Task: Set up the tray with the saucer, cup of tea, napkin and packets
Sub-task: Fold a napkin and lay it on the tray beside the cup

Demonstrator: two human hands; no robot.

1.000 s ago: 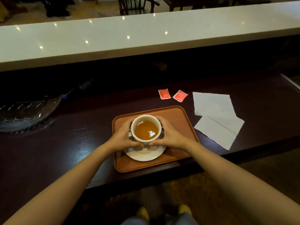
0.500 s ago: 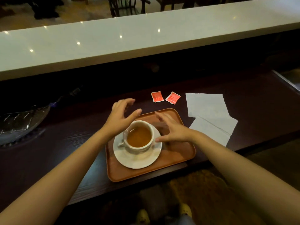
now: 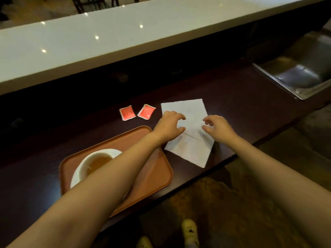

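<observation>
1. From the head view, the orange-brown rectangular plastic tray (image 3: 157,176) lies on the dark wooden surface (image 3: 250,97), its near edge close to the surface's front lip. On it sits the white round saucer (image 3: 76,177) carrying the white ceramic cup of amber tea (image 3: 96,162); the left forearm crosses over both and hides part of them.
2. Two small red square packets (image 3: 127,112) (image 3: 146,111) lie flat on the surface just beyond the tray's far edge, side by side and apart from each other.
3. Two white paper napkins (image 3: 189,151) lie overlapped to the right of the tray, the nearer one turned at an angle with a corner near the front lip.
4. The left hand (image 3: 169,127) and right hand (image 3: 219,127) both sit over the napkins with the grip spread, fingers curled and apart; whether the fingertips touch the paper I cannot tell.
5. Half a second ago both hands were around the cup on the tray; now they have left it and moved right to the napkins. The cup, saucer and packets lie as they did.
6. Bare surface stretches to the right of the napkins as far as a steel sink basin (image 3: 300,76). A pale raised counter ledge (image 3: 107,40) runs along the back.
</observation>
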